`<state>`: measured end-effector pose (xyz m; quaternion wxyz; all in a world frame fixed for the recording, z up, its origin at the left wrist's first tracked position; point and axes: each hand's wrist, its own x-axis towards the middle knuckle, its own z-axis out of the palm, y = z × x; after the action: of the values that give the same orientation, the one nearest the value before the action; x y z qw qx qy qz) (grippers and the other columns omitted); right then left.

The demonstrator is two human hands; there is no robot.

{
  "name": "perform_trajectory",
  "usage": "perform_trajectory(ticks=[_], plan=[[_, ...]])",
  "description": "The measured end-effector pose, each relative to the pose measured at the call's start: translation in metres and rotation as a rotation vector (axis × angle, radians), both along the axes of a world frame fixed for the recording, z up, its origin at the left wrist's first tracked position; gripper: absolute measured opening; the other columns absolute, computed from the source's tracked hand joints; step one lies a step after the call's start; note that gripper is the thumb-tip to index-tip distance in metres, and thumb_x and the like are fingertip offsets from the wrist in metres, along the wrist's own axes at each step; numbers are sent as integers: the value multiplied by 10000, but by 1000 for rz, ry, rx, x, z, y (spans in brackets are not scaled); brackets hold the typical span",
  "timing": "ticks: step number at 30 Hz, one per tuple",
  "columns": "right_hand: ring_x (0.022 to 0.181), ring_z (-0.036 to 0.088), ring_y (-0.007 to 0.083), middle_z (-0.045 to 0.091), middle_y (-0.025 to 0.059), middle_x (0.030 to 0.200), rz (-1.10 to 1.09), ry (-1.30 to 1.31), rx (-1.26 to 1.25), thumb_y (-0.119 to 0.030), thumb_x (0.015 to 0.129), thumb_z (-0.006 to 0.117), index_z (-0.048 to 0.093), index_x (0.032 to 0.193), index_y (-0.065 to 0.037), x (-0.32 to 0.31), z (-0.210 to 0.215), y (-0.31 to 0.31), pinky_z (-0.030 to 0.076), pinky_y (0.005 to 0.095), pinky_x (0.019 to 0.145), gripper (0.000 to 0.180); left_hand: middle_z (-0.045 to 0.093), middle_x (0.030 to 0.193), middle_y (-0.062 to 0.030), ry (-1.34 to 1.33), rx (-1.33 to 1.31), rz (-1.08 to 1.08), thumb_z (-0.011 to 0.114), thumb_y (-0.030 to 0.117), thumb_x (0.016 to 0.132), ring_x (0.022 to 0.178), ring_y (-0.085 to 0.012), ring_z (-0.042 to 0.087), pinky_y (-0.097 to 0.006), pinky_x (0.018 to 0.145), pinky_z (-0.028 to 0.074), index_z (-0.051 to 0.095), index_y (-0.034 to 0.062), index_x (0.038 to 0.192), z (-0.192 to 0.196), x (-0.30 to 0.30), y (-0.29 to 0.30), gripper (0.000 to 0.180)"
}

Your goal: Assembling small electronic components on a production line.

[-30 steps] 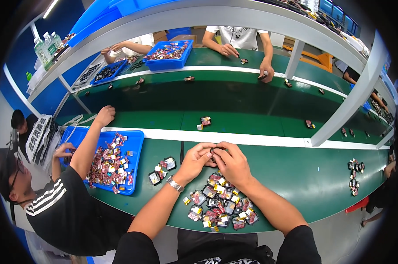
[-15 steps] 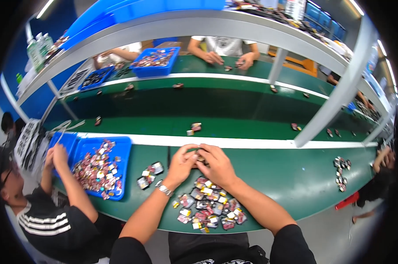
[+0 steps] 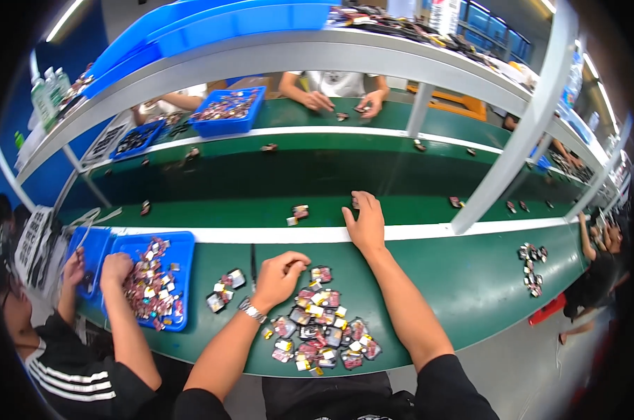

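— What are your hands doing?
— My right hand lies flat across the white strip, fingers spread onto the belt. My left hand is curled loosely; I can't tell if it pinches anything.
— And the parts?
— A pile of small red, silver and yellow pieces, just beside my left hand on the table.
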<state>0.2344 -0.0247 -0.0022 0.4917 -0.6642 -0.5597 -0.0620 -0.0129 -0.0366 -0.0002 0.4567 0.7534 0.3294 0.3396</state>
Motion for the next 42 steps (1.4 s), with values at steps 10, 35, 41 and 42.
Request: perform_trajectory(ticks=[10, 35, 41, 42], plan=[[1184, 490, 379, 518, 163, 1347, 251, -44, -255, -217, 681, 788, 506, 1347, -41, -42, -17, 52, 397, 404, 1053, 744, 690, 967, -134, 379, 538, -134, 573, 63, 864, 888, -332, 652, -410, 789, 532, 670, 65, 1035, 38, -2, -29, 197], [714, 560, 130, 653, 67, 948, 447, 361, -177, -177, 707, 835, 691, 1073, -8, -31, 3, -92, 494, 258, 685, 428, 622, 1262, -83, 707, 841, 168, 545, -37, 759, 1172, -312, 564, -401, 902, 523, 710, 111, 1024, 39, -90, -20, 345], [663, 561, 137, 649, 85, 901, 387, 365, -219, -184, 707, 832, 697, 1053, -5, -13, -5, -88, 497, 277, 645, 413, 713, 1071, -59, 643, 752, 102, 581, 17, 759, 1103, -302, 614, -406, 915, 503, 720, 59, 858, 22, -78, -8, 176], [665, 567, 141, 651, 88, 903, 394, 360, -209, -190, 710, 829, 697, 1053, -5, -16, -4, -89, 499, 280, 644, 411, 713, 1071, -59, 632, 773, 103, 581, 17, 759, 1103, -302, 614, -406, 915, 503, 720, 59, 858, 22, -78, -11, 176]])
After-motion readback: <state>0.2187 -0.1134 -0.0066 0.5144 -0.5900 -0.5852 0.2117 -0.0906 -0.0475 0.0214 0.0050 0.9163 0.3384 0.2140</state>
